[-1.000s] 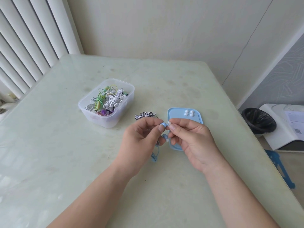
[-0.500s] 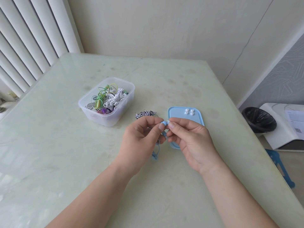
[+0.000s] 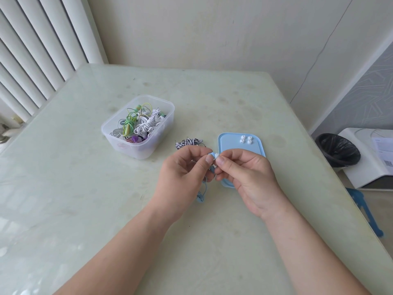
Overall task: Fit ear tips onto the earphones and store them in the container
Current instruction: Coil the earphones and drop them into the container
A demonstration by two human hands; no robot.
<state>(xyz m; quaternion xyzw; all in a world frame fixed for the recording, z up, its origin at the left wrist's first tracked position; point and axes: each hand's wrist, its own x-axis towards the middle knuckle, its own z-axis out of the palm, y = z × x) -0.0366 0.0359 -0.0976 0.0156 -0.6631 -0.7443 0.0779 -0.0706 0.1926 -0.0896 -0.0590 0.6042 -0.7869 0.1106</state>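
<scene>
My left hand (image 3: 182, 173) pinches a light blue earbud (image 3: 211, 154) between thumb and forefinger. My right hand (image 3: 244, 173) presses a small white ear tip (image 3: 217, 155) against the earbud's end. The blue cable (image 3: 201, 195) hangs below my left hand onto the table. Several loose white ear tips (image 3: 245, 139) lie on a blue lid (image 3: 231, 145) just behind my right hand. A clear plastic container (image 3: 139, 126) at the left holds several coiled earphones. A black-and-white striped earphone bundle (image 3: 188, 143) lies between container and lid.
The pale green table (image 3: 85, 188) ends at a wall behind and a white shutter at the left. Off the right edge stand a black bin (image 3: 338, 152), a white device (image 3: 370, 154) and a blue stool leg (image 3: 368, 211).
Both hands stay together at the earbud; fingers shift only slightly as the tip is pressed on. Nothing else has moved.
</scene>
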